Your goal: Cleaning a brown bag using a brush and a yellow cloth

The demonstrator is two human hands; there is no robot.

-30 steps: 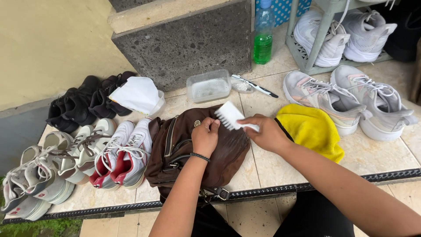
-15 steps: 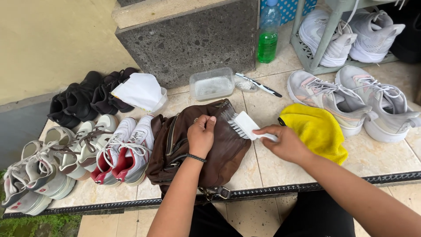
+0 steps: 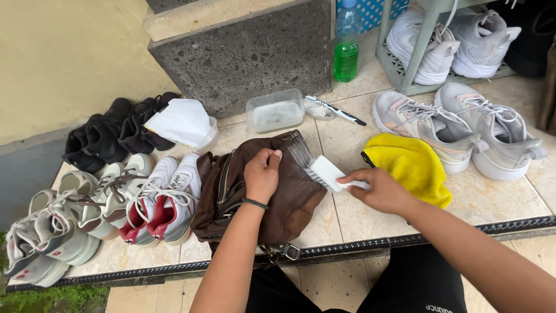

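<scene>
Counter (image 3: pixel 353 223) of pale tile, carrying everything. Brown leather bag (image 3: pixel 272 197) flat at its front edge, near the middle. Grey sneakers (image 3: pixel 457 130) at right; red-and-white sneakers (image 3: pixel 159 200) just left of the bag, black shoes (image 3: pixel 110 130) behind. Yellow cloth (image 3: pixel 414 165) right of the bag, beside the grey pair. Clear plastic tub (image 3: pixel 275 110) behind the bag, green bottle (image 3: pixel 346 43) further back. Left hand (image 3: pixel 262 174) pressed on the bag's top, fingers curled shut against the leather. Right hand (image 3: pixel 379 188) closed around the handle of a white brush (image 3: pixel 324 171), bristles touching the bag's upper right edge.
</scene>
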